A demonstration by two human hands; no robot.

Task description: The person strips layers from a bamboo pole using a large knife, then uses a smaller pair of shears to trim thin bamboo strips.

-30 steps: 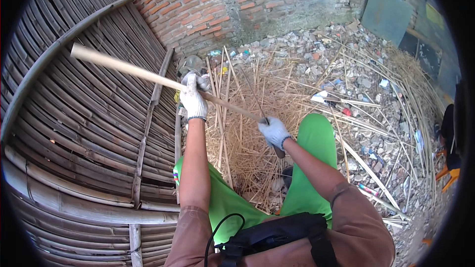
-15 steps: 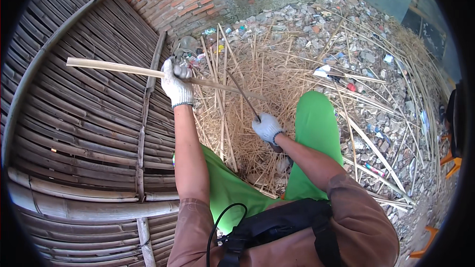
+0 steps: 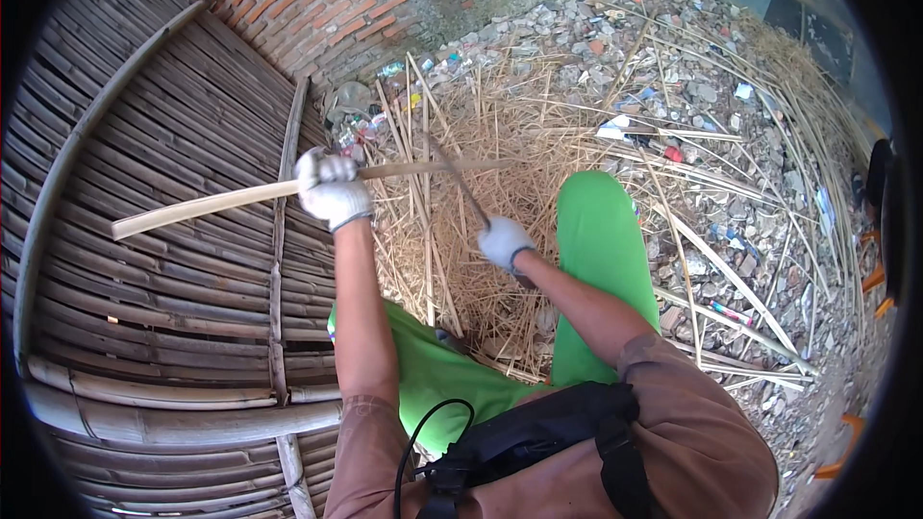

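Observation:
My left hand, in a white knitted glove, is closed around a long pale split-bamboo strip. The strip's left end slants toward me over the bamboo slats, while its other end reaches right above the straw-like shavings. In my right hand, also gloved in white, is a long knife with a narrow dark blade pointing up and to the left. Its blade crosses the strip in the picture, just right of my left hand; whether they touch I cannot tell. Most of the knife's handle is hidden by my fingers.
Bamboo slats form a large panel at my left. Shavings and loose strips cover the ground between and beyond my green-clad knees. Stony rubble with litter spreads toward a brick wall. Orange legs of an object show far right.
The strip has tilted, its left end swinging down toward me as my left hand turned. The knife still crosses it, and the whole view has shifted slightly.

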